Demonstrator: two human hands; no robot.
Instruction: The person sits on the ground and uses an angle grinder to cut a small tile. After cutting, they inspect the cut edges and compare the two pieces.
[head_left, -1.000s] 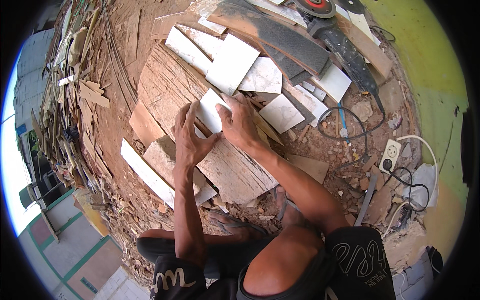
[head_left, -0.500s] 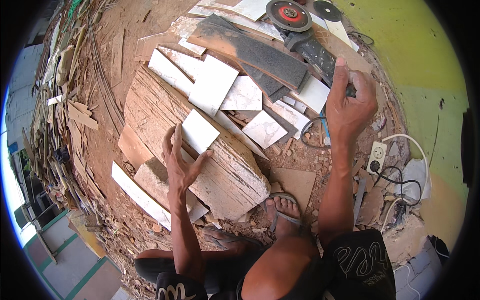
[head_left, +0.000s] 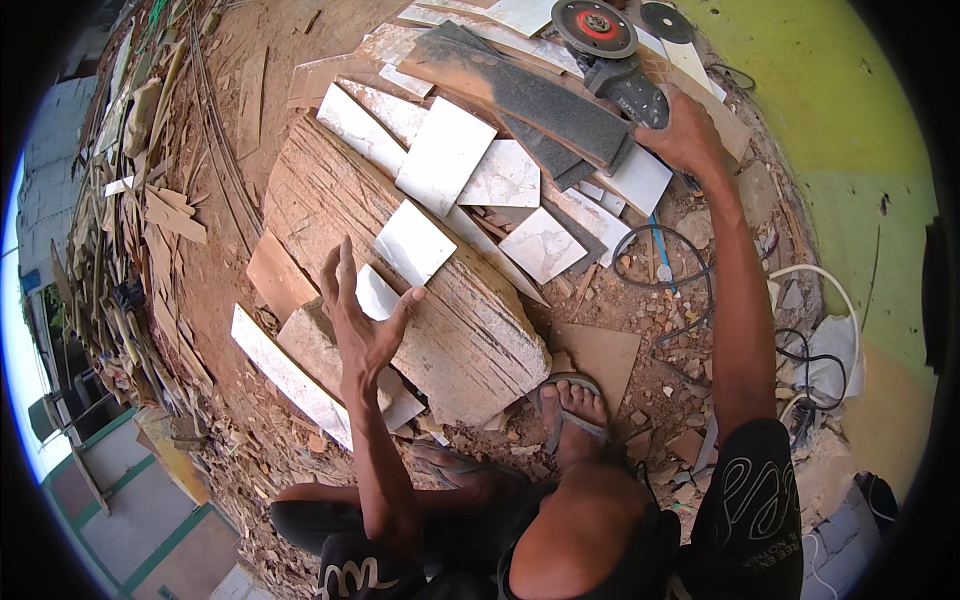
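Observation:
My right hand (head_left: 688,138) is closed round the body of an angle grinder (head_left: 636,97), which lies on the tile scraps with its red-centred disc (head_left: 596,27) uppermost. Over a thick tan block (head_left: 455,345) with dark grooves, my left hand (head_left: 362,325) is held with fingers spread and nothing in its grasp. Just beyond its fingertips, a small white tile piece (head_left: 414,243) lies on the block. A second white piece (head_left: 375,294) shows between thumb and fingers, partly hidden by the hand.
Cut white tiles (head_left: 447,155) and long dark tile strips (head_left: 530,95) are heaped beyond the block. A loose disc (head_left: 667,20) lies near the green wall (head_left: 830,100). A black cable (head_left: 710,290) loops over rubble at right. Wood scraps (head_left: 175,213) litter the left.
My right hand has moved from a loose fist beside the grinder to a grip on its body. My left fingers have come away from the white tile piece, uncovering another piece.

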